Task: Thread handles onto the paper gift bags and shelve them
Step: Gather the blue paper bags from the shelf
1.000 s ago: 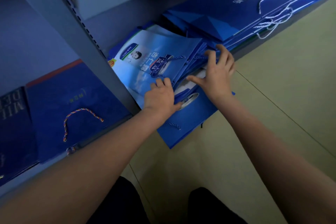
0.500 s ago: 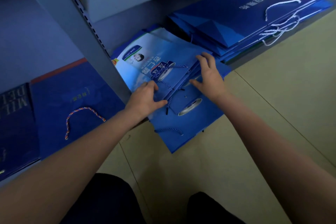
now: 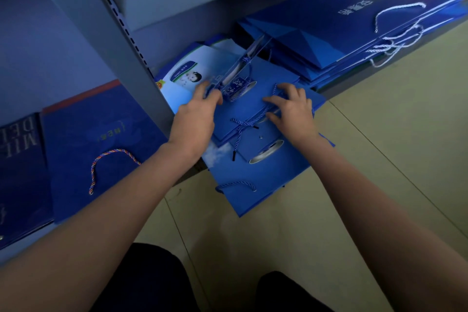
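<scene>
While you crouch at the grey shelf post (image 3: 121, 58), your left hand (image 3: 195, 119) and right hand (image 3: 291, 109) both lie on the pile of blue gift bags (image 3: 266, 175) just right of that post. Your left fingers (image 3: 211, 95) look curled at the upper edge of the top bag, though whether they pinch the paper or only press it cannot be told. Your right fingers (image 3: 274, 101) are spread and bent, pressing on the bag close to the blue cord handle (image 3: 247, 121).

Progress looks well on: the bags in this pile show cords already threaded, and one loop (image 3: 236, 185) hangs at the near edge. Further right of the post, a neat stack of larger blue bags (image 3: 342, 28) with white handles (image 3: 395, 33) is shelved. Left of the post lies a dark bag (image 3: 101, 139) with a striped cord (image 3: 111, 159).

What seems left is squaring this pile, which juts off the shelf over the floor (image 3: 379, 159), and pushing it in.
</scene>
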